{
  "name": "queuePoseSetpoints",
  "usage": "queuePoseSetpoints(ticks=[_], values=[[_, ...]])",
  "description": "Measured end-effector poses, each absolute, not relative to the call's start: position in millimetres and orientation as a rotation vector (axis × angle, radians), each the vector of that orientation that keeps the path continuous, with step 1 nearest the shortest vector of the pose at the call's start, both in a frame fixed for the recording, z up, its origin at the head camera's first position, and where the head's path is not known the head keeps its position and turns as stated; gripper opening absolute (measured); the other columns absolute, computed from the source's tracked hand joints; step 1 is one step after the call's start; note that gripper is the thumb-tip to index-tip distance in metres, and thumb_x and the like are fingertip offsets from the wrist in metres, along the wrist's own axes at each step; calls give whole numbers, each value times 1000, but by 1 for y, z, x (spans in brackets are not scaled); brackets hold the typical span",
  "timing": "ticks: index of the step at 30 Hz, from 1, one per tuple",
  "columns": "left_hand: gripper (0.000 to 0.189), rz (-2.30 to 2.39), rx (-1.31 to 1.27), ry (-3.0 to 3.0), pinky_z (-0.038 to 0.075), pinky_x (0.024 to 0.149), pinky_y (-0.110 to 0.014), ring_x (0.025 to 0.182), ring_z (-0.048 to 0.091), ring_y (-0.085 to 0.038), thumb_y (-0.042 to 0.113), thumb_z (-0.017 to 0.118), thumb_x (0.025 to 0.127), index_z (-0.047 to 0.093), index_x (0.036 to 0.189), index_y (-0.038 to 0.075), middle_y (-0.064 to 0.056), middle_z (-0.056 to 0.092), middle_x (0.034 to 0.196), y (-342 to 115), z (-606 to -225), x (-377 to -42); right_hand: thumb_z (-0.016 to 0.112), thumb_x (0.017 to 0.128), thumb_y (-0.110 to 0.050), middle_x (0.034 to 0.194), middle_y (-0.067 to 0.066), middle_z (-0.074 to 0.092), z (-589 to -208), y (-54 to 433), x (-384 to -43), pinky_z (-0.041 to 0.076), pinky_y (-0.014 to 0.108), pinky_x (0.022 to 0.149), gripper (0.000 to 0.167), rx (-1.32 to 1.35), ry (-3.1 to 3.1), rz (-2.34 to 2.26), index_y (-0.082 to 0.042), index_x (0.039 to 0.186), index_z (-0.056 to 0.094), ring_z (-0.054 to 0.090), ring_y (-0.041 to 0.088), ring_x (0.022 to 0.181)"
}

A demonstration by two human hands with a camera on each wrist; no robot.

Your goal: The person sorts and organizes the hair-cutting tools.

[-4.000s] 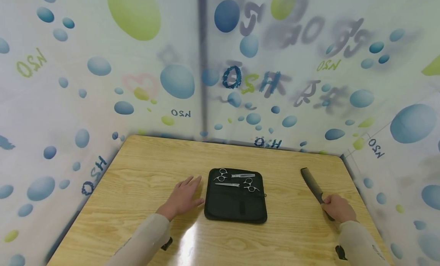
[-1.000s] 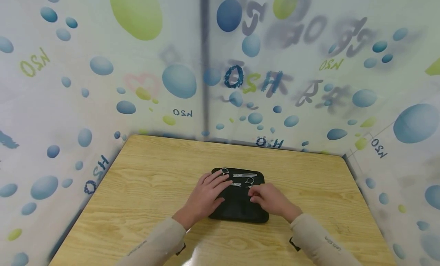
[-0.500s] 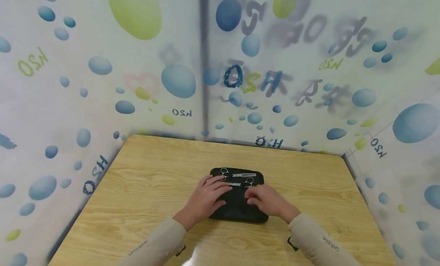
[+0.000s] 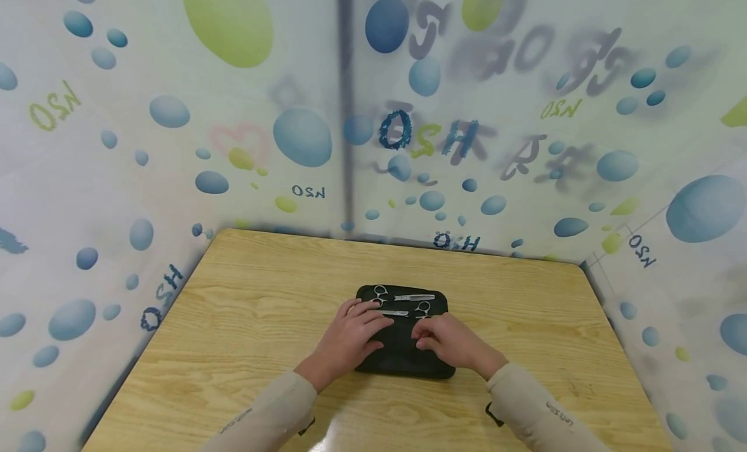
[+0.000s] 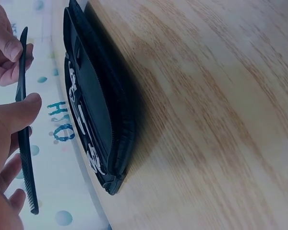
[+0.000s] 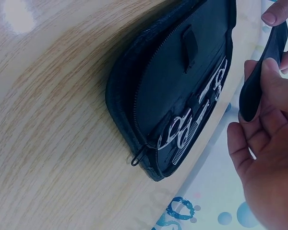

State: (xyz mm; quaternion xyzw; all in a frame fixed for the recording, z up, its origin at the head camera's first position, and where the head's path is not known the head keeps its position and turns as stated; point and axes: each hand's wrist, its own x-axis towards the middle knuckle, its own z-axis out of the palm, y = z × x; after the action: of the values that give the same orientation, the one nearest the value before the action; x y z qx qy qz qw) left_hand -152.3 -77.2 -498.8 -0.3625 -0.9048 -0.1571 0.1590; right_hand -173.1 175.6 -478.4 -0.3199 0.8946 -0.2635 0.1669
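Observation:
Both hands hold a black comb, which the fingers hide in the head view. In the left wrist view, the comb (image 5: 30, 172) shows its teeth, with the left thumb on one side and fingers on the other. My left hand (image 4: 344, 338) grips its toothed part. The right hand (image 4: 458, 340) pinches the smooth handle (image 6: 251, 98) between thumb and fingers. Below them lies an opened black zip case (image 4: 403, 361). Two pairs of scissors are tucked into it, one with loops at the left (image 4: 380, 291), the other with loops at the right (image 4: 423, 307).
The case lies on a wood-grain table (image 4: 257, 277). Walls with blue and green bubble prints (image 4: 303, 137) stand close behind the table and along its sides. A zip pull (image 6: 140, 155) sticks out from the case's edge.
Four seconds ago the right hand held the comb at the table's right and the left lay beside the case. Both came together over the case; lately the right hand shifted slightly left.

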Motion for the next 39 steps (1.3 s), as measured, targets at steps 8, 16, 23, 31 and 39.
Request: queuePoseSetpoints(ticks=[8, 16, 23, 31, 39], values=[[41, -404, -997, -2614, 41, 108, -46, 118, 59, -17, 30, 82, 77, 69, 115, 22, 7, 71, 112, -78, -498, -152, 64, 94, -14, 88, -7, 71, -478, 174, -173, 53, 23, 71, 12, -890, 2555, -737, -9, 102, 71, 59, -1, 75], [42, -384, -939, -2638, 41, 104, -43, 107, 61, -16, 29, 82, 78, 68, 117, 21, 6, 72, 111, -89, -502, -153, 63, 95, -17, 97, -4, 72, -482, 185, -176, 55, 27, 76, 19, -870, 2633, -733, -11, 110, 71, 65, 4, 84], [42, -394, -873, -2633, 43, 101, -44, 106, 63, -17, 26, 84, 75, 69, 114, 21, 6, 73, 108, -113, -509, -150, 66, 92, -15, 95, -4, 71, -483, 203, -177, 54, 30, 76, 23, -757, 2728, -683, -8, 114, 70, 64, 8, 84], [42, -402, -853, -2634, 43, 99, -44, 107, 63, -19, 26, 85, 73, 70, 112, 21, 5, 73, 106, -132, -511, -148, 77, 83, -24, 116, 8, 70, -496, 219, -175, 52, 46, 93, 51, -616, 2855, -539, -6, 128, 61, 65, 25, 104], [42, -365, -869, -2656, 45, 97, -44, 106, 64, -19, 28, 85, 72, 71, 111, 21, 5, 74, 105, -136, -514, -146, 84, 71, -42, 135, 14, 59, -510, 227, -173, 41, 58, 102, 81, -603, 2897, -357, -4, 136, 54, 52, 36, 127]])
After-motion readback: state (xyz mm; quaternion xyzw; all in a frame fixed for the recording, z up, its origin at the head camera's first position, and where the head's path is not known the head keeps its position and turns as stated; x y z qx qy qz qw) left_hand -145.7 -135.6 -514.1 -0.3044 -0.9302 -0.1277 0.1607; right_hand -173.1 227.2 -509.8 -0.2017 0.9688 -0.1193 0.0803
